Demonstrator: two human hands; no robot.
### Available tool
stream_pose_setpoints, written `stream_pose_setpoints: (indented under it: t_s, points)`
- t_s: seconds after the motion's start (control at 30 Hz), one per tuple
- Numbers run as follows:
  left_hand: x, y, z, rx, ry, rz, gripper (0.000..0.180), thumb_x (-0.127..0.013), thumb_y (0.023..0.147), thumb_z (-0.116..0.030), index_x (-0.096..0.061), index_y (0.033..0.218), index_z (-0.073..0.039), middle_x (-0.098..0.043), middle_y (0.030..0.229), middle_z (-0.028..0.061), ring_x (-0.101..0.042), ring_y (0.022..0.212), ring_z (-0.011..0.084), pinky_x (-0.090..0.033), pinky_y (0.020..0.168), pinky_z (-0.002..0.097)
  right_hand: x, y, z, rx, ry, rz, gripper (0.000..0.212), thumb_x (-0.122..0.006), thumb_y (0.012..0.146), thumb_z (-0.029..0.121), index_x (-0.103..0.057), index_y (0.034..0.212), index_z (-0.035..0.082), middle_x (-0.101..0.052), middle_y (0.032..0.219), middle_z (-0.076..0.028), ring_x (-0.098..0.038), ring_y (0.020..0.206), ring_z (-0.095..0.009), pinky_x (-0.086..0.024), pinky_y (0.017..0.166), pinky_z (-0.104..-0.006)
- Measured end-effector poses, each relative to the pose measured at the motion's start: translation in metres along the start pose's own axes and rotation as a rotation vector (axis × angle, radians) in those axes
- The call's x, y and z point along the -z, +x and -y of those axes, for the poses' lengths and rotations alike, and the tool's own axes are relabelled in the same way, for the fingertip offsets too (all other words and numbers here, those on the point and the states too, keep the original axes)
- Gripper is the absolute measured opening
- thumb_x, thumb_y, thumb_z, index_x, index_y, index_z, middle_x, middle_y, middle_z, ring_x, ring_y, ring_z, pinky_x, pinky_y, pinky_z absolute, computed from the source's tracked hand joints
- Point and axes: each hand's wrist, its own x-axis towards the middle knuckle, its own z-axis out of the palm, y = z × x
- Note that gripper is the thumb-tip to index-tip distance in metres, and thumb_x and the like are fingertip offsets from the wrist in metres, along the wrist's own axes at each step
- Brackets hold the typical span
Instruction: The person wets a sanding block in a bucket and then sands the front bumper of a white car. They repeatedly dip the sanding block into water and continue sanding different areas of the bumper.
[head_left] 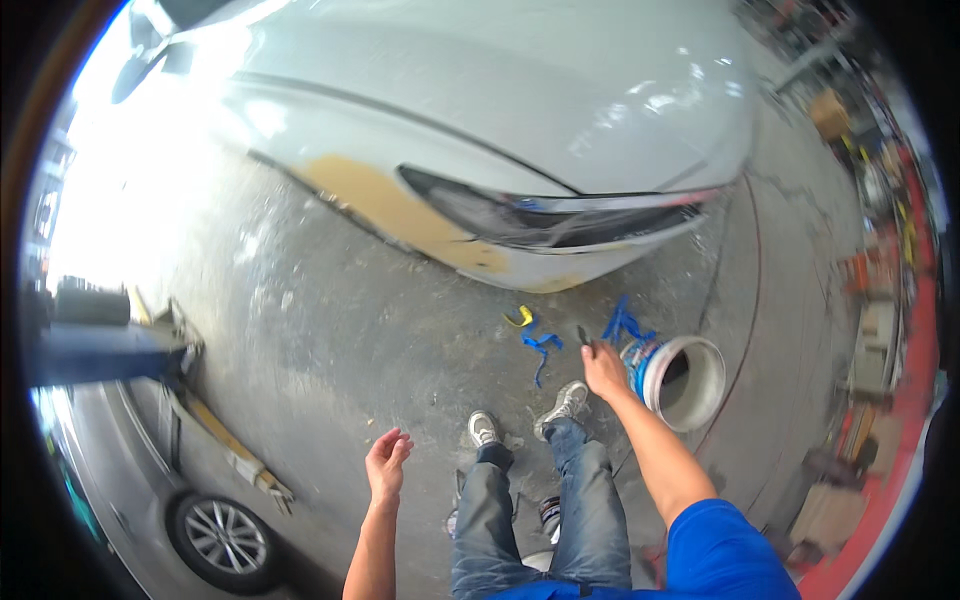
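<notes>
My right hand [603,368] is closed round a small dark tool [583,336], its narrow end pointing toward the car; its exact kind is too small to tell. Just right of that hand stands a white bucket [688,384] with a blue side, its mouth facing up. My left hand [388,460] hangs over the floor with loosely bent fingers apart and holds nothing. Ahead is the front of a pale grey car [480,110], with tan filler patches [375,195] on its bumper beside the headlight [470,205].
Crumpled blue strips [626,320] and a yellow curved scrap [520,317] lie on the concrete between my shoes and the bumper. A dark hose [757,270] runs along the floor at right. Lift arms [225,445] and a grey car [130,490] stand left; cluttered shelving [880,330] lines the right.
</notes>
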Motion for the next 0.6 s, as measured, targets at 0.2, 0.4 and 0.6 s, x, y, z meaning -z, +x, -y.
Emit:
stream_pose_setpoints:
  t_s: [0.2,0.4,0.6]
  points:
    - [-0.017,-0.004,-0.078,-0.167,0.167,0.066,0.029,-0.064,0.101,-0.027,-0.065,0.094,0.001,-0.070,0.082,0.0086,-0.067,0.073,0.0154,-0.056,0.070,0.0281,0.038,-0.089,-0.192,-0.675,0.366,-0.287,0.058,-0.053,0.099,0.043,-0.066,0.096,-0.014,-0.067,0.095,-0.036,-0.067,0.094,-0.049,-0.054,0.081,-0.0522]
    - [-0.110,-0.013,-0.136,-0.207,0.377,0.229,0.043,-0.063,0.101,-0.034,-0.070,0.084,0.004,-0.071,0.079,0.0098,-0.067,0.072,0.0148,-0.056,0.071,0.0287,0.061,-0.141,-0.193,-0.779,1.073,-0.209,0.040,-0.066,0.094,0.036,-0.063,0.096,-0.004,-0.060,0.078,-0.007,-0.059,0.054,-0.017,-0.054,0.049,-0.0327]
    - [-0.342,-0.086,-0.083,-0.377,0.657,0.603,0.029,-0.069,0.096,-0.026,-0.074,0.104,0.002,-0.075,0.088,0.0089,-0.069,0.082,0.0173,-0.056,0.079,0.0334,0.065,-0.145,-0.163,-0.313,1.698,0.310,0.035,-0.074,0.092,0.031,-0.068,0.119,0.009,-0.070,0.110,0.000,-0.066,0.096,-0.012,-0.056,0.074,-0.0269]
